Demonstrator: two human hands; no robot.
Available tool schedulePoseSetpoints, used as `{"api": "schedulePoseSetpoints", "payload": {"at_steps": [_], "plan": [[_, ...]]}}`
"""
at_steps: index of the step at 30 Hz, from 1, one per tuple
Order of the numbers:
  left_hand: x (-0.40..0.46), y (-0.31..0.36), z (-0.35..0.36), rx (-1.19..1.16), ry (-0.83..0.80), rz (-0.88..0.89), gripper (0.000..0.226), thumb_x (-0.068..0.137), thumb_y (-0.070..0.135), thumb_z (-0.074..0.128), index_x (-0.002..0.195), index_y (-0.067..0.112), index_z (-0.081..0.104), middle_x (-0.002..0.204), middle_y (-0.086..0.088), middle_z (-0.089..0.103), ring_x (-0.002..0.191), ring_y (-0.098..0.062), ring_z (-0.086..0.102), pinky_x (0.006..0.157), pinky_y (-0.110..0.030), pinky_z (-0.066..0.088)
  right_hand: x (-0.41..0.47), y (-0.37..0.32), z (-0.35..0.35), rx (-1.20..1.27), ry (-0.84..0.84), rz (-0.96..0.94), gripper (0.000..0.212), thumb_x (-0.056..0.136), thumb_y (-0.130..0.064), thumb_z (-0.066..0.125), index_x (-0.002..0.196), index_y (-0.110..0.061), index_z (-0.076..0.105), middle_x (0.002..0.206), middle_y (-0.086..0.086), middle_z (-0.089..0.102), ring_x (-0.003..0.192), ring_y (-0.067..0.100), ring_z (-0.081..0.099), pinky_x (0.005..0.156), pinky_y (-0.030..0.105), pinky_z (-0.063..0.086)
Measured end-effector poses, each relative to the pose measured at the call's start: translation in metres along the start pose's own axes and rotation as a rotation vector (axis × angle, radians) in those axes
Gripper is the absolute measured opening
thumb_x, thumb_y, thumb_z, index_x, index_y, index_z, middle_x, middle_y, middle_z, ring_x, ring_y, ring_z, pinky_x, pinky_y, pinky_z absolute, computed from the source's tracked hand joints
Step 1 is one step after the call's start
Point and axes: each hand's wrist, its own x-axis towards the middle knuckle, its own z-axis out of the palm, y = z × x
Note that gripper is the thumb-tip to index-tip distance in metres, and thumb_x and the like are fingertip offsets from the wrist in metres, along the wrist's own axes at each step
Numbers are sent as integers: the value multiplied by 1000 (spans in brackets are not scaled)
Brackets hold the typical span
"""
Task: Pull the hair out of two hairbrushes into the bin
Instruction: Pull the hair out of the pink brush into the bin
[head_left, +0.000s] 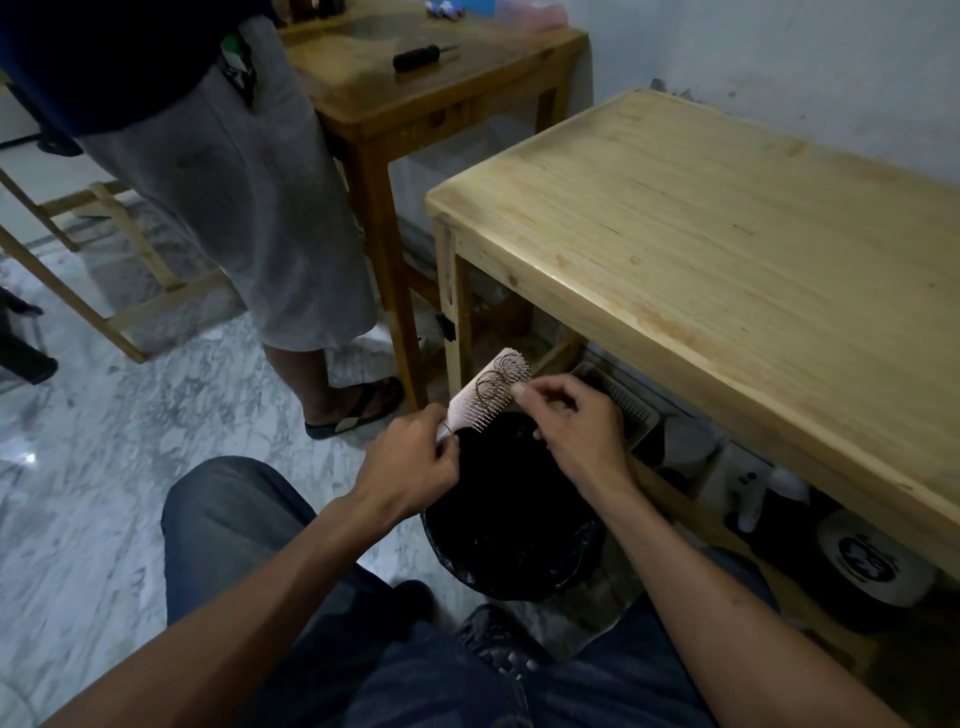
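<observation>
A pale pink hairbrush with metal bristles is held over a bin lined with a black bag. My left hand grips the brush by its handle. Dark loops of hair lie tangled in the bristles near the brush's far end. My right hand pinches that hair between thumb and forefinger at the brush head. No second hairbrush is in view.
A light wooden table stands right of the bin, with a white basket and bottles beneath. A darker table with a screwdriver is behind. A standing person's legs are at the left. My knees frame the bin.
</observation>
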Motion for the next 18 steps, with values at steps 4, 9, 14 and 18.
{"api": "schedulePoseSetpoints", "payload": {"at_steps": [4, 9, 14, 18], "plan": [[1, 5, 2, 34, -1, 40, 30, 86, 33, 47, 105, 15, 62, 84, -2, 65, 64, -21, 56, 49, -28, 30, 3, -8, 7, -120, 17, -19, 22, 85, -45, 77, 87, -23, 79, 71, -8, 75, 59, 5, 69, 63, 19, 53], [2, -3, -1, 47, 5, -50, 32, 86, 32, 46, 106, 13, 62, 86, -6, 68, 69, -26, 60, 54, -37, 47, 2, 1, 3, -151, -19, 39, 14, 93, -33, 72, 91, -20, 77, 63, -8, 70, 55, -2, 65, 58, 12, 46], [4, -9, -4, 29, 29, -132, 18, 90, 24, 53, 100, 12, 62, 80, -6, 67, 66, -25, 60, 52, -33, 39, 0, 13, -7, -195, -1, 94, 12, 93, -32, 70, 83, -26, 72, 62, -5, 70, 64, 7, 69, 63, 20, 47], [8, -7, -4, 12, 82, -211, 17, 91, 22, 54, 102, 11, 61, 81, -7, 67, 67, -25, 61, 54, -37, 47, -4, 16, -13, -223, 41, 139, 12, 96, -29, 67, 88, -21, 69, 77, 0, 71, 74, 12, 68, 56, 16, 41]]}}
